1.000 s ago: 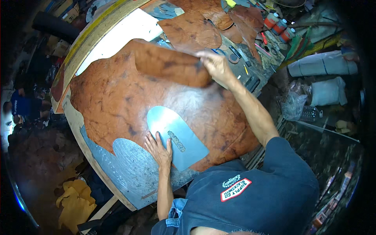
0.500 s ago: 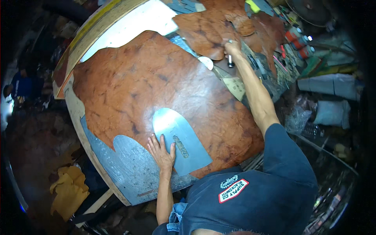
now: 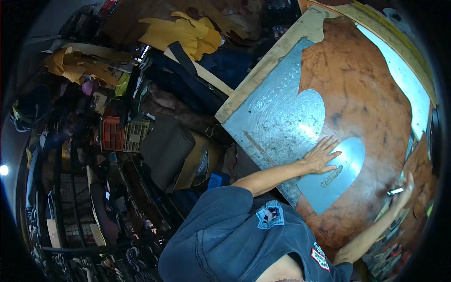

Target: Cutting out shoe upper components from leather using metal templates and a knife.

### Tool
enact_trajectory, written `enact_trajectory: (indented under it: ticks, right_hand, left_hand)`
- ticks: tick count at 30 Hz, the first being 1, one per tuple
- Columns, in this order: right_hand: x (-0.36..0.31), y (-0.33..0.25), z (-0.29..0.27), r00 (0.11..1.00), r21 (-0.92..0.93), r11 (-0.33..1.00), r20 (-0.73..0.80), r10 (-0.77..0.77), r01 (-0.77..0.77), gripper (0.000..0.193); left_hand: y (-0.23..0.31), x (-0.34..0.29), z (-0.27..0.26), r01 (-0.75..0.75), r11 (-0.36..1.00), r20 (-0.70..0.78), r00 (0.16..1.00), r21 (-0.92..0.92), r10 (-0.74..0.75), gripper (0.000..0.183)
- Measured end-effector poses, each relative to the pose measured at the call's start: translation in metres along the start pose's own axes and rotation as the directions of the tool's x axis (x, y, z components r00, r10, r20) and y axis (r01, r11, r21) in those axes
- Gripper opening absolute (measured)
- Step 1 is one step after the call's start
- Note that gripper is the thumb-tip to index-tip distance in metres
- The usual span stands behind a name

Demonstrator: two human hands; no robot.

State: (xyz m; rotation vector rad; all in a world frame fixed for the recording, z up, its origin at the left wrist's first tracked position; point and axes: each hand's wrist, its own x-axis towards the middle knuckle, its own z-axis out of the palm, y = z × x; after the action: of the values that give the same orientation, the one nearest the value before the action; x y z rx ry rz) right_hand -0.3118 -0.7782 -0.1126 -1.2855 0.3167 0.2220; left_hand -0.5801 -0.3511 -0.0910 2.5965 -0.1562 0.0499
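Observation:
My left hand (image 3: 321, 155) lies flat, fingers spread, on a shiny metal template (image 3: 336, 181) with one rounded end. The template rests on a large brown mottled leather hide (image 3: 361, 94) spread over the bench. Beside it, the worn grey bench top (image 3: 282, 127) shows through a rounded cut-out in the leather's edge. At the hide's right side my right hand (image 3: 404, 191) is closed around a short tool (image 3: 396, 191) with a bright metal part; its exact kind is unclear. Other brown leather (image 3: 423, 169) lies next to that hand.
A wooden rim (image 3: 268, 66) edges the bench. Yellow leather (image 3: 183, 35) lies beyond it. To the left are a red crate (image 3: 112, 133), a dark roll of material (image 3: 167, 148) and a blue container (image 3: 218, 180). Cluttered racks (image 3: 75, 202) fill the lower left.
The view has swung to the left, so the bench now appears on the right. My left hand stays on the template. My right hand still grips the tool beside the hide.

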Motion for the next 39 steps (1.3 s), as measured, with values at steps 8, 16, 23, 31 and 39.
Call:
enact_trajectory:
  ticks: [8,16,23,31,39]
  right_hand:
    - [-0.19,0.113,0.252,0.928,-0.045,0.952,0.21,0.307,-0.304,0.026]
    - [-0.212,0.12,0.277,0.986,-0.265,0.96,0.108,0.124,-0.092,0.018]
    - [-0.21,0.125,0.288,0.998,-0.333,0.943,0.045,0.036,-0.019,0.015]
    - [-0.198,0.134,0.279,0.996,-0.356,0.932,0.034,0.086,-0.068,0.014]
    - [-0.19,0.139,0.263,0.998,-0.321,0.945,-0.045,0.046,-0.058,0.04]
  left_hand:
    - [-0.032,0.012,-0.049,0.084,0.722,-0.113,0.969,-0.687,-0.22,0.025]
    - [-0.15,0.136,-0.453,0.004,0.768,-0.445,0.813,-0.641,-0.376,0.088]
    - [-0.217,0.167,-0.605,0.433,0.861,-0.513,0.692,-0.267,-0.507,0.081]
    - [-0.295,0.174,-0.657,0.591,0.807,-0.407,0.737,0.0,-0.54,0.064]
    - [-0.316,0.172,-0.661,0.578,0.814,-0.399,0.733,-0.062,-0.551,0.09]
